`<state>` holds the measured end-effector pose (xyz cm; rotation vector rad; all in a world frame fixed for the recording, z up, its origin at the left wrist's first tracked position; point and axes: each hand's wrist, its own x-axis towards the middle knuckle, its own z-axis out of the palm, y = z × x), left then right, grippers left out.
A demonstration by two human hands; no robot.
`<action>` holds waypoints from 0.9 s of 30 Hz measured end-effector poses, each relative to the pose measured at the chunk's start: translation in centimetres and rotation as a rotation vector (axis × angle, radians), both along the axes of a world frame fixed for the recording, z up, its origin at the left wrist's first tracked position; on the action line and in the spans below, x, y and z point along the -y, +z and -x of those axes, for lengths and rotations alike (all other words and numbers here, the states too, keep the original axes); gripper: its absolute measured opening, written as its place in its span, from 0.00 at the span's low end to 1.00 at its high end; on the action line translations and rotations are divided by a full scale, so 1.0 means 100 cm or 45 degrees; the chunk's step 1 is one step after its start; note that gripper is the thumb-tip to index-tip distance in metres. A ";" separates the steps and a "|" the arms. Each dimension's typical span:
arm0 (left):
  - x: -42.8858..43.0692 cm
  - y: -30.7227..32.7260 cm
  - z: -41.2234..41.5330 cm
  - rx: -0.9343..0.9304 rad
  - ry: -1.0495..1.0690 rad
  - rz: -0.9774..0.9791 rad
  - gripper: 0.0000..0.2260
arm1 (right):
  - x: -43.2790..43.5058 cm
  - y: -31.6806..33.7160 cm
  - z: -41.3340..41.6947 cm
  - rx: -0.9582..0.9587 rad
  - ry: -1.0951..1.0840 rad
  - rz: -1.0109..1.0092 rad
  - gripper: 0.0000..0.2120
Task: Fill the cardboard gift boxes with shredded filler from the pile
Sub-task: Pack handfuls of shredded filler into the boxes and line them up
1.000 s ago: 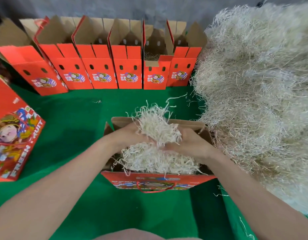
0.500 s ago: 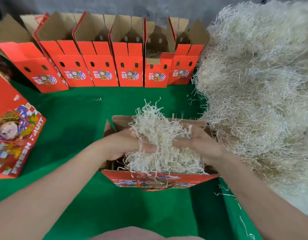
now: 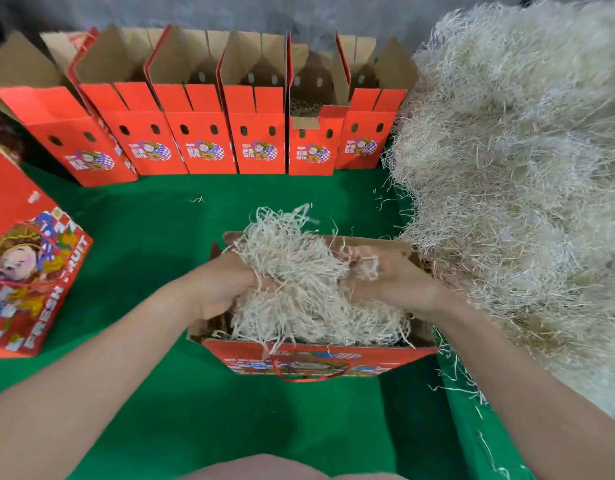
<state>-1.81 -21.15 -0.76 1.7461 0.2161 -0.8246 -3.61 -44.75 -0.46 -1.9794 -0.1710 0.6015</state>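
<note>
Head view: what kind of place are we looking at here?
Probably a gift-box packing station, maybe for fruit. A row of open red boxes lines the back of a green-covered table, a big pile of shredded filler sits at the right, and one box in front holds filler already.

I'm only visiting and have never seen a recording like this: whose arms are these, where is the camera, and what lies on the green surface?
No machine here: a person works with bare hands, and the single camera sits on their head, looking down. On the green surface stands an open box, partly filled with pale shredded filler. The left hand grips a clump of filler above it; the right hand meets the clump too, but is blurred, so its grip is unclear. The big pile lies to the right. A row of boxes, flaps open, stands at the back; a printed box sits at the left.
</note>
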 end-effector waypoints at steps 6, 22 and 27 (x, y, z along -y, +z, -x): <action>-0.002 -0.004 -0.005 0.021 0.203 -0.065 0.08 | -0.013 -0.011 -0.003 0.072 -0.127 0.290 0.22; 0.002 0.001 0.001 -0.101 -0.038 0.350 0.13 | -0.012 -0.004 0.000 -0.066 -0.142 -0.025 0.18; -0.004 -0.009 0.003 0.021 -0.035 0.233 0.12 | -0.001 0.001 -0.001 -0.139 -0.058 -0.136 0.23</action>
